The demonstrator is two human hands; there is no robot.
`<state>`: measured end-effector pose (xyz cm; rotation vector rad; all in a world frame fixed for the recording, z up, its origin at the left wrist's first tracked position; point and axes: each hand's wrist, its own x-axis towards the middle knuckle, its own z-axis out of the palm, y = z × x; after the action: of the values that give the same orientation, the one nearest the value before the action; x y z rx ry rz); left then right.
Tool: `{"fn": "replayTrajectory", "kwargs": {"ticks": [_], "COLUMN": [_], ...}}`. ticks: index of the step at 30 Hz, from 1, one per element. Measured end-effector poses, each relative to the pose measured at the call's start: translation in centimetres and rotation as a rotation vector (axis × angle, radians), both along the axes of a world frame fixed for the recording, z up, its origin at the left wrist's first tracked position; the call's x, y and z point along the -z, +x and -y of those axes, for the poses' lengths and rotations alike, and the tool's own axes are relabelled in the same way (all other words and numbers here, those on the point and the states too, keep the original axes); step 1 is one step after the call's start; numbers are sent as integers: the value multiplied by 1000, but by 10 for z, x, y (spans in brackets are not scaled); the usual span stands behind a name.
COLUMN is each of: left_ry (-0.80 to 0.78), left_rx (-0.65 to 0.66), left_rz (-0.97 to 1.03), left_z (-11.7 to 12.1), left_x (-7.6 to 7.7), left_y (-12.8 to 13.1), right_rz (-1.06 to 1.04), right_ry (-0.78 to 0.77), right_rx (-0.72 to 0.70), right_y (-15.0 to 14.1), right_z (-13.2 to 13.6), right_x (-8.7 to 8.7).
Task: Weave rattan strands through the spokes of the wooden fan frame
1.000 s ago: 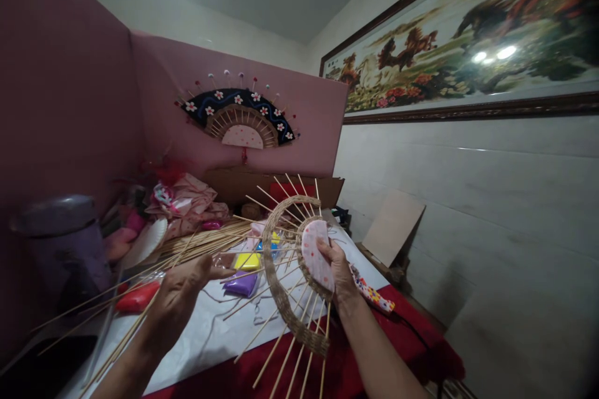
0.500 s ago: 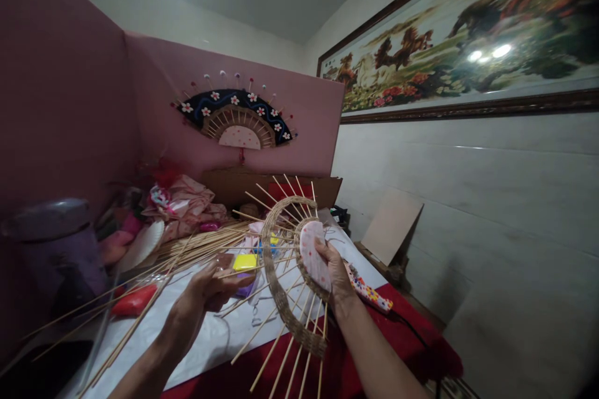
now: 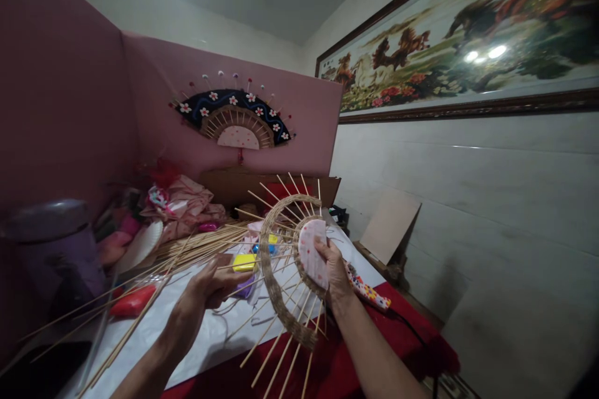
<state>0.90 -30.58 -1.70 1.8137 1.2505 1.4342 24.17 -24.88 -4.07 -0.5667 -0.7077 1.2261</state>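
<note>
My right hand (image 3: 333, 268) grips the pink dotted half-round base of an unfinished fan frame (image 3: 285, 268), held upright above the table. Thin bamboo sticks fan out from that base through a woven straw band (image 3: 274, 287). My left hand (image 3: 208, 290) is to the left of the frame, fingers curled, its tips touching one of the frame's sticks; what it pinches is unclear. Below the frame lie small yellow (image 3: 244, 262) and purple packets on white paper.
A finished black fan with flowers (image 3: 234, 113) hangs on the pink partition. A bundle of bamboo sticks (image 3: 187, 248), a red object (image 3: 131, 302), cloth heap, white plate and grey pot (image 3: 51, 243) crowd the left. A spotted tool (image 3: 369, 292) lies on red cloth. Framed horse picture on the wall.
My left hand has moved right and up toward the frame's sticks. The frame has tilted slightly and shifted a little left.
</note>
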Motion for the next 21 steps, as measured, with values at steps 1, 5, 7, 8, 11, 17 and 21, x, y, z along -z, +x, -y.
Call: {"fn": "replayTrajectory", "kwargs": {"ticks": [1,5,7,8,11,17,21], "left_ry": [-34,32,210,309,565,744,826], "left_rx": [41,89,27,-25,-197,-325,-284], "left_rz": [-19,-156,-283,-345,-506,-659,-674], "left_z": [-1,-2,-1,-1,0,1,0], "left_x": [-1,-3,-1,1,5,3,6], "left_y": [-3,-5,-3,-3,-3,-5,0], "right_rz": [18,58,65,69,81,58,46], "right_ry": [0,2,7,7,-5,-17,-13], "right_rx": [12,81,113,125,145,157,164], "right_y": [0,2,3,4,5,2,0], "right_z": [0,-2,-4,-5,-7,-4,-2], "right_x": [0,1,3,3,4,0,-2]}}
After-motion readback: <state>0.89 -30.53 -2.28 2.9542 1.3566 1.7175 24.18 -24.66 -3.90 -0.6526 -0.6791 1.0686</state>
